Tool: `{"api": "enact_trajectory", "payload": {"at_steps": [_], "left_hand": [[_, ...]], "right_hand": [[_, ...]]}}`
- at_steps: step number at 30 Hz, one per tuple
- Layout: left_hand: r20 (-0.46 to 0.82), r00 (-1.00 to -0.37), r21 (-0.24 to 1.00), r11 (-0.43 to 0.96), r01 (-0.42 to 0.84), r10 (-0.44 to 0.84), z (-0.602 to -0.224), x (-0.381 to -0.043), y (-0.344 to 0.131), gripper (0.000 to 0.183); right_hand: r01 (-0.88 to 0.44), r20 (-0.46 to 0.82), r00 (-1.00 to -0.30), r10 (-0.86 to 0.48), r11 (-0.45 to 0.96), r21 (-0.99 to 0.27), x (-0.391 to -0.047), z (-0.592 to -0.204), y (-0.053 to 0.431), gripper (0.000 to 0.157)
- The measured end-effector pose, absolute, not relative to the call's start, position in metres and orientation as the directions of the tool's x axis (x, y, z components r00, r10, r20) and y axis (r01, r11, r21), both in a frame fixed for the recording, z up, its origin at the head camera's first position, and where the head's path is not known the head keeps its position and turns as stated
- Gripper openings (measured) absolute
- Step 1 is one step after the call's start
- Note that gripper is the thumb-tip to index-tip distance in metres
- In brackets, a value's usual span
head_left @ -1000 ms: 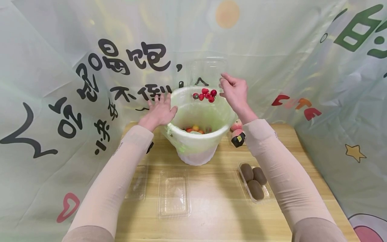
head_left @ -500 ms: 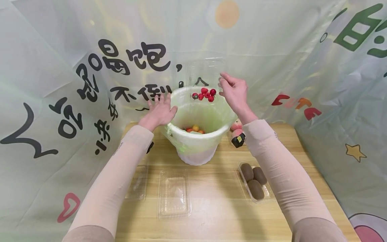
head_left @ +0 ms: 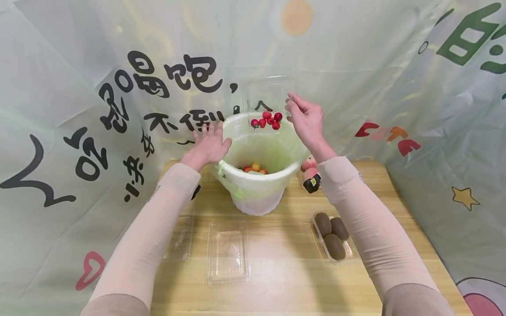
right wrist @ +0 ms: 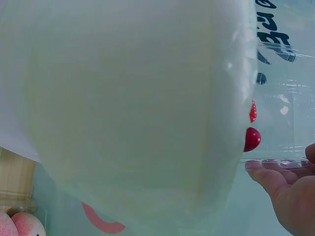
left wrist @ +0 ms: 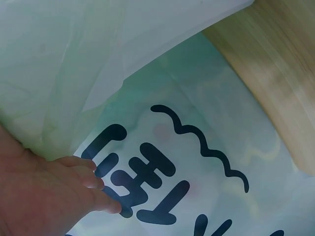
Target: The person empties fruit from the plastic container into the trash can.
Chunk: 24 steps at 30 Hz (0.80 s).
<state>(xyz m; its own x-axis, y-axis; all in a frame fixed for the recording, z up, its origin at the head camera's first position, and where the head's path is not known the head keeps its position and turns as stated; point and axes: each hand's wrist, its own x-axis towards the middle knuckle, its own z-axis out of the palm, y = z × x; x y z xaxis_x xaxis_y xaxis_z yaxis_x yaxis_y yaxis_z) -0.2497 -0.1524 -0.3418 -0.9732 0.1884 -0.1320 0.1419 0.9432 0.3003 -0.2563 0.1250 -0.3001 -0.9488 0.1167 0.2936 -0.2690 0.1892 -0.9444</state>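
Note:
My right hand (head_left: 307, 119) pinches the right edge of a clear plastic box (head_left: 269, 94), held tilted above the far side of a pale green-white bucket (head_left: 253, 193). Several red berry-like fruits (head_left: 267, 120) sit at the box's lower end. In the right wrist view, the fingers (right wrist: 275, 179) lie along the box's edge, and the bucket (right wrist: 128, 113) hides most of the fruits. With its fingers spread, my left hand (head_left: 209, 144) rests at the bucket's left rim. Orange, red and yellow fruits (head_left: 255, 168) lie inside the bucket.
Two clear plastic boxes (head_left: 228, 281) stand at the front left of the wooden table (head_left: 276, 272). A box with three brown kiwis (head_left: 334, 246) is at the right, and pinkish peaches (head_left: 309, 169) stand beside the bucket. A printed cloth (head_left: 356, 52) walls the table's back and sides.
The clear box has tipped slightly in my right hand, and the red fruits have shifted a little at its lower end. The left hand stays where it was.

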Motion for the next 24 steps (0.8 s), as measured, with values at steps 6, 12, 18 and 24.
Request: {"api": "enact_trajectory", "payload": {"at_steps": [6,12,18,24], "left_hand": [[-0.129,-0.973,0.299,0.943,0.145,0.19,-0.3416,-0.2492,-0.1522,0.078],[-0.129,-0.973,0.298,0.943,0.147,0.193,-0.3415,-0.2488,-0.1521,0.078],[-0.132,-0.972,0.302,0.942,0.146,0.193,-0.3433,-0.2499,-0.1525,0.078],[-0.127,-0.973,0.303,0.942,0.146,0.192,-0.3442,-0.2508,-0.1527,0.078]], "right_hand": [[-0.27,0.298,-0.946,0.131,0.193,-0.943,-0.2563,-0.2997,0.127,0.041],[-0.247,0.284,-0.95,0.128,0.243,-0.938,-0.2547,-0.3003,0.1298,0.041],[-0.244,0.282,-0.95,0.137,0.243,-0.939,-0.2546,-0.302,0.1305,0.04],[-0.271,0.303,-0.945,0.123,0.22,-0.937,-0.2535,-0.3044,0.1319,0.039]]}}
